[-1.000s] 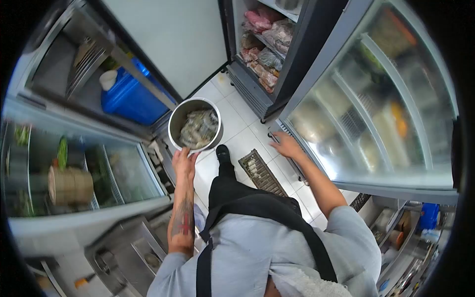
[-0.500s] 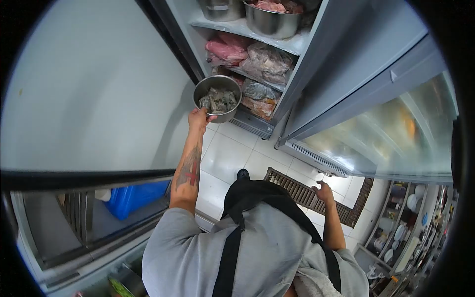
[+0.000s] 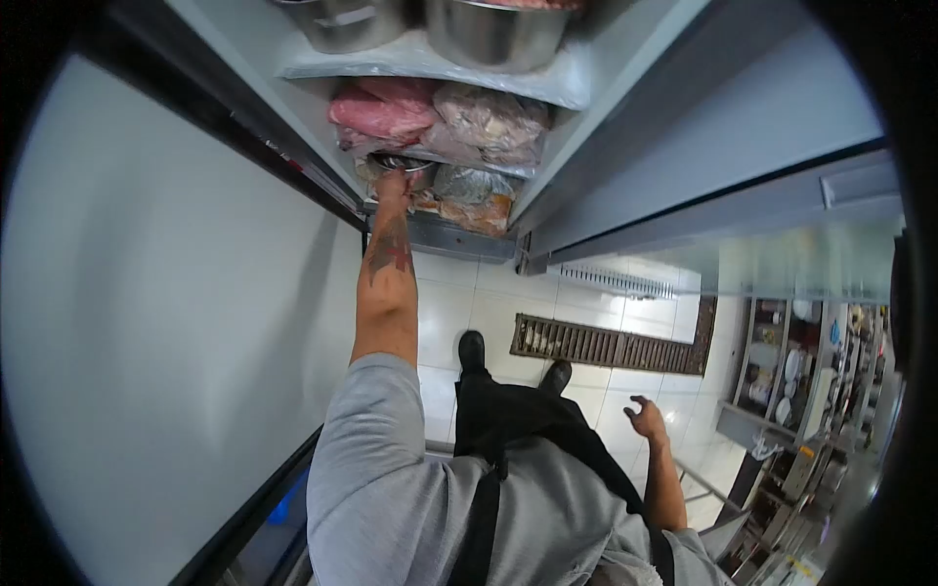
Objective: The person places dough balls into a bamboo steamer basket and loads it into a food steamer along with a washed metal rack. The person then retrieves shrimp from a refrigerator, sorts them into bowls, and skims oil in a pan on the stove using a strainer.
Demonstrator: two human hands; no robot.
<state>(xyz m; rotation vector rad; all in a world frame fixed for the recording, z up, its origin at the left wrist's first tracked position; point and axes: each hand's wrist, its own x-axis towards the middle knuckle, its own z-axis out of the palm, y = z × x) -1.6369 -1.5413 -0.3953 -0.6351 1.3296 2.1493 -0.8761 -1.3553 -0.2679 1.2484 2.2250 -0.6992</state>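
My left hand [image 3: 394,185] reaches into the lower part of an open upright fridge and grips the near rim of a metal pot [image 3: 420,174]. Most of the pot and its contents are hidden under the shelf above. Beside it lie wrapped packages [image 3: 476,210]. Pink bagged meat [image 3: 383,109] and a clear bag of pale food [image 3: 491,119] rest on the shelf above. My right hand [image 3: 645,420] hangs low at the right, fingers apart and holding nothing.
Metal pots [image 3: 498,34] stand on the fridge's upper shelf. A pale door panel [image 3: 186,322] fills the left. The floor has a drain grate [image 3: 616,347] near my shoes. At right are a fridge door [image 3: 801,239] and shelves with dishes [image 3: 772,361].
My left hand has carried the pot forward from in front of the fridge into its lower section. The view has turned and moved closer to the fridge. My right hand stays empty.
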